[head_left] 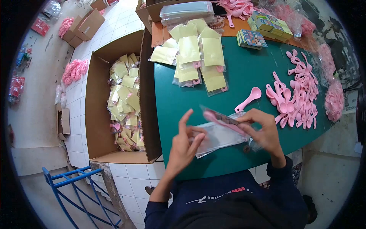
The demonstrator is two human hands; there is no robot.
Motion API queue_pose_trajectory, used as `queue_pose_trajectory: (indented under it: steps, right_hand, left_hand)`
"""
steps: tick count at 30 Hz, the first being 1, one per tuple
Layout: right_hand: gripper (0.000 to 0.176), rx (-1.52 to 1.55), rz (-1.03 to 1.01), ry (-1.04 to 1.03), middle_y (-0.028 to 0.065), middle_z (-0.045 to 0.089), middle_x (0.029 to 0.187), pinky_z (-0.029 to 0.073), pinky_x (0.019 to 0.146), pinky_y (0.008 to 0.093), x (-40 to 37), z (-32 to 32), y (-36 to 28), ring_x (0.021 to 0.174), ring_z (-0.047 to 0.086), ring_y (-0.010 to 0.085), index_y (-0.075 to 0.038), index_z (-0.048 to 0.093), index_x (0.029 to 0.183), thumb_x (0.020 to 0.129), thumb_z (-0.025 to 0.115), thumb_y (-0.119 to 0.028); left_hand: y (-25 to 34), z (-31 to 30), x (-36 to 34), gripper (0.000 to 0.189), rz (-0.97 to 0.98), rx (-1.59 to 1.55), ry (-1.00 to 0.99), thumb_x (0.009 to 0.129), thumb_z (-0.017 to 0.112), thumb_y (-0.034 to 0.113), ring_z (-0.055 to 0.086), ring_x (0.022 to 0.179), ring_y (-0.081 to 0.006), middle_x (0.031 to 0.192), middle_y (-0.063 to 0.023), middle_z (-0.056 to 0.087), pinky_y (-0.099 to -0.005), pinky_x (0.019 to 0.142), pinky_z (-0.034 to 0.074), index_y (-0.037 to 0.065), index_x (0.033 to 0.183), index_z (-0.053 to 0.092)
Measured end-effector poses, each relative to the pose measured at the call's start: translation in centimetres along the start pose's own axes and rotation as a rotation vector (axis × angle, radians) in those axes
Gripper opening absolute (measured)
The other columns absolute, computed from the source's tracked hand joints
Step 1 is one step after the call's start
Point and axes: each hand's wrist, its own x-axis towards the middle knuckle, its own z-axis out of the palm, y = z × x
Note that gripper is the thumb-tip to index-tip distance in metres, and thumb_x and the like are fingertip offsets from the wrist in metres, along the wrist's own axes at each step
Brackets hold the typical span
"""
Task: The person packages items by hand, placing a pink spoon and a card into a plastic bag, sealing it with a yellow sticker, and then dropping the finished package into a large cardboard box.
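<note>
My right hand [263, 129] grips a small clear bag with a pink spoon [223, 121] and a dark printed card in it, tilted above the table. Facing it from the left, my left hand [182, 147] has its fingers apart and holds nothing; its fingertips are slightly blurred. Below both hands lies a stack of clear plastic bags [221, 142] on the green table [198, 168]. One loose pink measuring spoon [248, 100] rests just beyond the stack. A heap of similar pink spoons [297, 99] spreads to the right.
Filled bags with yellow cards [190, 51] are piled at the table's back left. Printed card stacks [251, 39] stand at the back right. Left of the table, a large cardboard box [102, 107] holds many filled bags. A blue metal rack [76, 177] stands lower left.
</note>
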Motion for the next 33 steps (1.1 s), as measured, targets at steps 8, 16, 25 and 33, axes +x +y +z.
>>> queue_pose_trajectory:
  steps: [8, 16, 25, 33]
  right_hand:
    - [0.037, -0.292, -0.238, -0.484, 0.0142, 0.051, 0.112, 0.042, 0.086, 0.0401, -2.9, 2.5, -0.2, 0.105, 0.05, 0.031, -0.006, 0.055, 0.11, 0.077, 0.068, -0.015]
    - [0.023, -0.386, -0.342, -0.436, 0.0086, 0.05, 0.092, 0.04, 0.073, 0.0361, -4.0, 6.7, 0.6, 0.086, 0.051, 0.0261, -0.006, 0.056, 0.092, 0.074, 0.068, -0.013]
    - [0.02, -0.532, -0.582, -0.464, 0.0079, 0.049, 0.084, 0.04, 0.073, 0.0344, -3.4, 6.9, 0.5, 0.081, 0.051, 0.0236, -0.003, 0.054, 0.084, 0.073, 0.066, -0.015]
    - [0.017, 0.169, -0.175, -0.977, 0.0105, 0.05, 0.087, 0.042, 0.076, 0.0369, 0.6, -2.1, 2.0, 0.087, 0.053, 0.027, -0.005, 0.054, 0.086, 0.079, 0.064, -0.016]
  left_hand:
    - [-2.9, 1.7, -4.2, 0.064, -0.299, -0.532, -0.194, 0.099, 0.031, 0.011, 0.057, 0.11, -0.0331, 0.122, -0.0251, 0.051, -0.0391, 0.085, 0.052, 0.021, 0.146, -0.012]
    - [-1.9, 1.6, -5.7, 0.059, -0.266, -0.355, -0.133, 0.097, 0.031, 0.006, 0.061, 0.097, -0.0202, 0.127, -0.0211, 0.048, -0.0342, 0.086, 0.051, 0.014, 0.148, 0.001]
    - [-3.4, 2.2, -4.2, 0.062, -0.147, -0.232, -0.007, 0.092, 0.046, 0.003, 0.059, 0.068, -0.0061, 0.079, -0.0055, 0.06, -0.0197, 0.06, 0.046, 0.013, 0.146, 0.017]
    - [-1.9, 2.1, -3.9, 0.049, -0.257, -0.274, -0.062, 0.093, 0.043, 0.003, 0.064, 0.077, -0.0124, 0.086, -0.0112, 0.067, -0.0268, 0.067, 0.055, 0.012, 0.14, 0.029]
